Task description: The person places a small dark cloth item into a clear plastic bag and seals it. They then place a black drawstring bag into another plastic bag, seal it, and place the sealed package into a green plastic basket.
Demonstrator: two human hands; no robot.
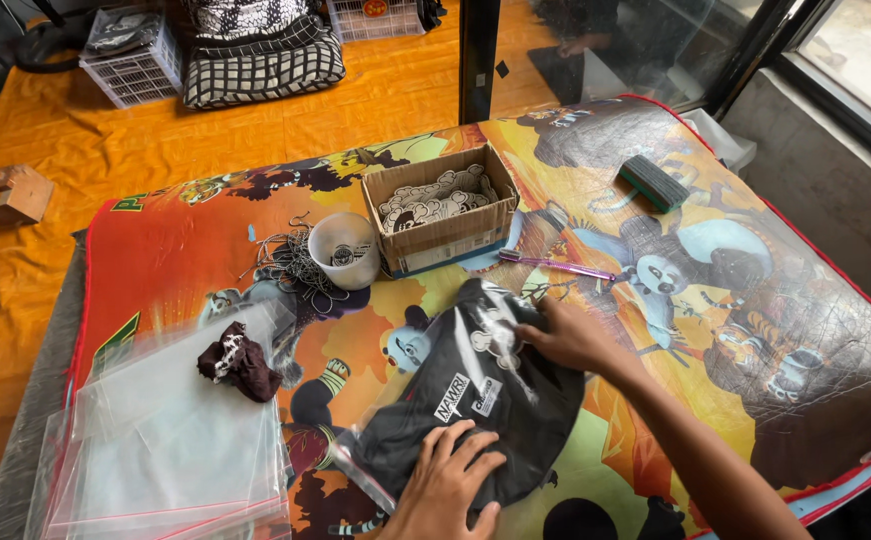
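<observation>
A black garment sealed in a clear plastic bag (465, 400) lies on the cartoon-printed table cover (185, 250). My left hand (447, 485) rests flat on the bag's near end, fingers spread. My right hand (567, 335) presses on the bag's far right edge with fingers curled down. A white label shows on the bag between the hands.
A stack of clear plastic bags (170, 440) lies at the left with a dark crumpled cloth (240, 362) on it. Behind are a white cup (345, 248), wire hooks (290, 262), a cardboard box of tags (440, 208), a purple toothbrush (553, 264) and a dark brush (654, 182).
</observation>
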